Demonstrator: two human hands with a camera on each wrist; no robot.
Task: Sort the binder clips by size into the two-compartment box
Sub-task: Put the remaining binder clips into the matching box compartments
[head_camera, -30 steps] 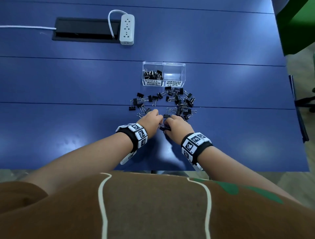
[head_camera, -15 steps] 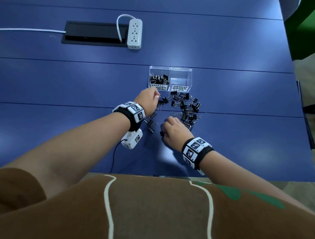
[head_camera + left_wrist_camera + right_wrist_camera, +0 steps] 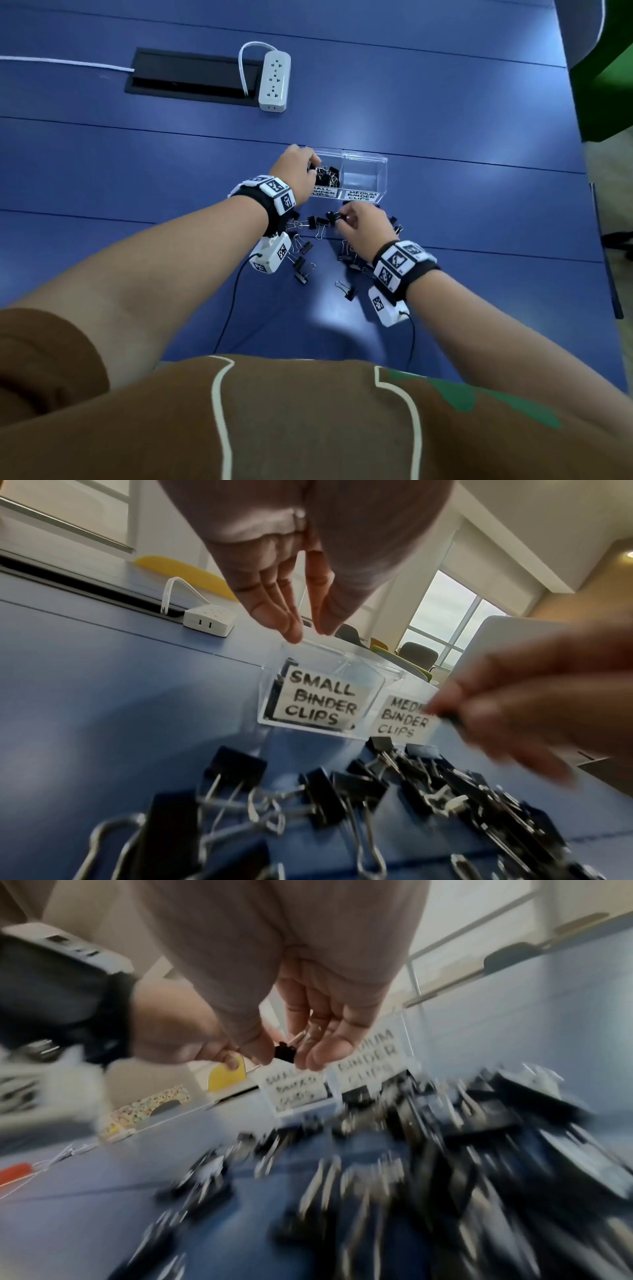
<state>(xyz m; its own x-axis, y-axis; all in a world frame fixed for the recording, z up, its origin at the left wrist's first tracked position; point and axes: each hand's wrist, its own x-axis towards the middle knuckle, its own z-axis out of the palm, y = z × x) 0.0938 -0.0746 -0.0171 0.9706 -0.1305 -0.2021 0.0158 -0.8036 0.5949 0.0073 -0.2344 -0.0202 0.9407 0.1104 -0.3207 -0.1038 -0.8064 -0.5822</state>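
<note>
A clear two-compartment box [image 3: 364,160] stands on the blue table, labelled SMALL BINDER CLIPS [image 3: 318,702] on the left and MEDIUM BINDER CLIPS on the right. Several small clips [image 3: 328,174] lie in the left compartment. My left hand [image 3: 312,168] hovers over that compartment; in the left wrist view its fingers [image 3: 274,615] point straight down at the rim and hold nothing. My right hand [image 3: 339,218] is just in front of the box and pinches a small black binder clip [image 3: 284,1051] between thumb and fingers. Loose black clips [image 3: 303,255] are scattered between my wrists.
A white power strip [image 3: 274,80] and a black cable slot [image 3: 191,77] lie at the back of the table, with a white cable [image 3: 65,62] running left. More clips [image 3: 342,791] lie close in front of the box. The table's right edge [image 3: 579,144] is near.
My left hand has gone from the clip pile forward to the small compartment and straightened its fingers. My right hand has risen from the near pile towards the box with a clip.
</note>
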